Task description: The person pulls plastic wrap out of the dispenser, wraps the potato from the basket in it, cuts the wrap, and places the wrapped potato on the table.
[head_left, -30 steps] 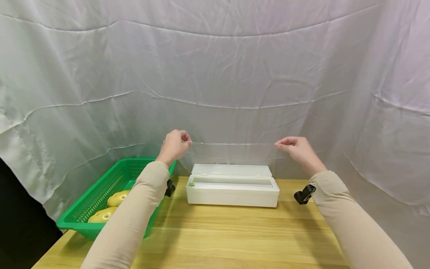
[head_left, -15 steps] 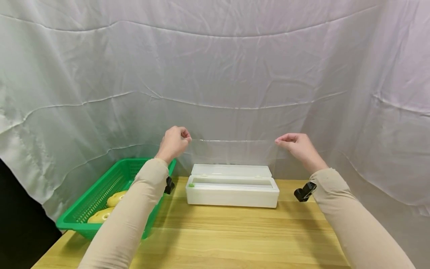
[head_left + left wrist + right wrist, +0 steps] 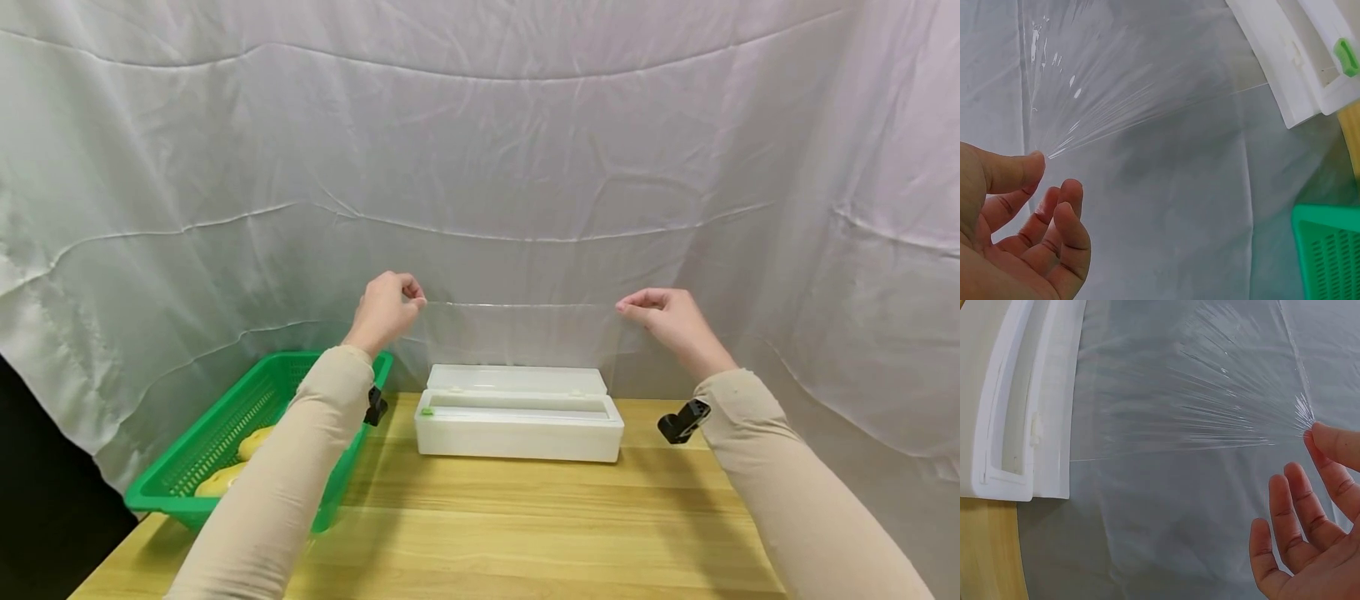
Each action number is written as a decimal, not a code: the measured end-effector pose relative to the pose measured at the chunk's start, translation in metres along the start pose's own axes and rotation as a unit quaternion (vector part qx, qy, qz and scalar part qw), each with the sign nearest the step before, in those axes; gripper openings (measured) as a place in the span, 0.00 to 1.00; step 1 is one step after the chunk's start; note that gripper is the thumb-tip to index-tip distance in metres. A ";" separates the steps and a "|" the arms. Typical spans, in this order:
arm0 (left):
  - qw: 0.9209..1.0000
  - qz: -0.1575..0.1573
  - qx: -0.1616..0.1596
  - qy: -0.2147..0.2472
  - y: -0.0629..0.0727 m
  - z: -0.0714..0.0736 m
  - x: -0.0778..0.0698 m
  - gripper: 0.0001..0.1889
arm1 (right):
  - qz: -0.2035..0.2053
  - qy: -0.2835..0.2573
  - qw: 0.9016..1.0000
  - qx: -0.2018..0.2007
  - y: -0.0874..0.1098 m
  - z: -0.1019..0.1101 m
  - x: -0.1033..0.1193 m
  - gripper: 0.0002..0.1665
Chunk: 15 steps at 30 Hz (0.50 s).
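Note:
A sheet of clear plastic wrap [image 3: 521, 333] stretches upright between my two hands, running up from a white wrap dispenser box [image 3: 517, 437] whose lid [image 3: 517, 379] stands open at the back. My left hand [image 3: 384, 310] pinches the wrap's upper left corner between thumb and index finger. At the upper right corner my right hand [image 3: 671, 325] does the same. Both wrist views show creases fanning out from the pinched corners, in the left the wrap [image 3: 1097, 81], in the right the wrap [image 3: 1229, 394]. A green slider [image 3: 427, 411] sits at the box's left end.
To the left stands a green perforated basket [image 3: 225, 417] with yellow rounded items [image 3: 221, 482] in it, partly hidden behind my left sleeve. The wooden table [image 3: 487, 517] carries box and basket. A grey-white cloth [image 3: 480, 158] hangs behind.
Both hands have risen steadily, lifting the pinched edge higher, and more wrap now spans above the box. Box and basket have stayed in place.

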<state>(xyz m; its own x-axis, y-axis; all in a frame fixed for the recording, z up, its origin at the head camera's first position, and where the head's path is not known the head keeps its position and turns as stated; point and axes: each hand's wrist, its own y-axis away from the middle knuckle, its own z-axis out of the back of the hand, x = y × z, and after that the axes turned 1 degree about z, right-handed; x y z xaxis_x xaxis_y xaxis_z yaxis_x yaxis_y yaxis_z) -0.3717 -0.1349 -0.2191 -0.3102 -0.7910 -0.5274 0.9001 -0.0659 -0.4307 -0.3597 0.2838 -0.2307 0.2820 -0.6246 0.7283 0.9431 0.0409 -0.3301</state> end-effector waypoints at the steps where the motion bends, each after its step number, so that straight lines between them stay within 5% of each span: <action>1: 1.000 0.000 0.000 -0.001 0.000 0.000 0.000 0.07 | 0.000 0.000 1.000 -0.001 0.000 0.000 0.000 0.23; 15: 1.000 -0.009 -0.011 -0.005 -0.004 0.007 -0.004 0.08 | 0.011 0.001 1.000 -0.012 -0.003 0.006 0.007 0.26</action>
<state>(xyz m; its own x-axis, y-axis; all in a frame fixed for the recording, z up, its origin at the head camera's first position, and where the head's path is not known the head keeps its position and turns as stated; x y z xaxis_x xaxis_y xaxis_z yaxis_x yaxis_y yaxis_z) -0.3715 -0.1360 -0.2102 -0.3227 -0.7956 -0.5127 0.8879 -0.0669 -0.4551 -0.3592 0.2838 -0.2215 0.3020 -0.6255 0.7194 0.9321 0.0354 -0.3605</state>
